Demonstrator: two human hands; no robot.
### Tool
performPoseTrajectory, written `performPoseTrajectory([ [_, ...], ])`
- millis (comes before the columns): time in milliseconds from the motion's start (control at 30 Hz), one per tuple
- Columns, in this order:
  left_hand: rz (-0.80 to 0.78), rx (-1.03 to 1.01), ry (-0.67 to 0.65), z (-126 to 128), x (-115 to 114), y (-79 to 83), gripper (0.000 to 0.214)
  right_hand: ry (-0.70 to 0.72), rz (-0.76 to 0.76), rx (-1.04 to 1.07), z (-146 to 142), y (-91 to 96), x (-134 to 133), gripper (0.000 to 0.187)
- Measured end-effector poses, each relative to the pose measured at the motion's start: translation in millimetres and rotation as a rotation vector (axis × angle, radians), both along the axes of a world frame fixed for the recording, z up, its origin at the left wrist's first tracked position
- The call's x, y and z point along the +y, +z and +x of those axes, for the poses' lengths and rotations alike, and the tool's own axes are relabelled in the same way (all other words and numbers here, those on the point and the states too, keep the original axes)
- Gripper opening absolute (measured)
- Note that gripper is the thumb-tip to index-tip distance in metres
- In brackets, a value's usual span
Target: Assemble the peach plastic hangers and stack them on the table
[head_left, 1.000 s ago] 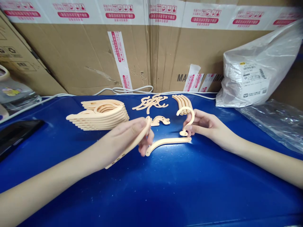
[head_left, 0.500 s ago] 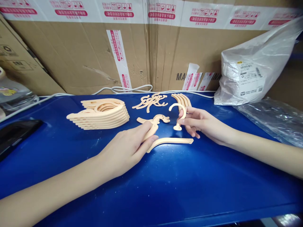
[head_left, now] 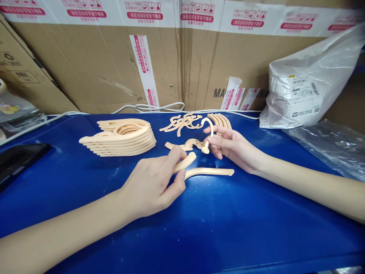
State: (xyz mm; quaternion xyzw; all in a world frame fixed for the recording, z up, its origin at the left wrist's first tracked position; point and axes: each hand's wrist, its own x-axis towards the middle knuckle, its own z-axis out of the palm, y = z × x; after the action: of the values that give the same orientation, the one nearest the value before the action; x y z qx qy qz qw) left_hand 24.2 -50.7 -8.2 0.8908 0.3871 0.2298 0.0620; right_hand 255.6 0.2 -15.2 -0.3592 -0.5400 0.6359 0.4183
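Observation:
Between the thumb and fingers of my left hand (head_left: 155, 182) is a beige hanger arm (head_left: 185, 161), its rounded end pointing up and right. My right hand (head_left: 232, 144) pinches a beige hanger hook (head_left: 210, 129) by its stem, the curved top upward and the flat foot hanging low. Hook and held arm are close but apart. A second hanger arm (head_left: 211, 171) lies on the blue table, its left end partly behind my left thumb. Behind my hands lies a wavy beige piece (head_left: 194, 142), partly hidden by the right fingers.
A stack of beige hanger parts (head_left: 122, 139) stands at left. Loose hooks (head_left: 184, 122) and a row of curved arms (head_left: 221, 120) lie at the back. A white cable (head_left: 159, 108) runs before cardboard boxes (head_left: 99, 64). A plastic-wrapped package (head_left: 302, 83) sits at right, a dark device (head_left: 24, 161) at left.
My right hand has moved left with the hook, which now tilts, its foot nearer the arm in my left hand. My left hand has turned slightly, showing more of that arm's end.

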Motion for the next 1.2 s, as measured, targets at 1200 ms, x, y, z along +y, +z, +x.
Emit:
performPoseTrajectory([
  [1200,0.057,0.006,-0.182,4,14,-10.2,0.031,0.05,-0.074,0.072,9,-2.8,5,0.035],
])
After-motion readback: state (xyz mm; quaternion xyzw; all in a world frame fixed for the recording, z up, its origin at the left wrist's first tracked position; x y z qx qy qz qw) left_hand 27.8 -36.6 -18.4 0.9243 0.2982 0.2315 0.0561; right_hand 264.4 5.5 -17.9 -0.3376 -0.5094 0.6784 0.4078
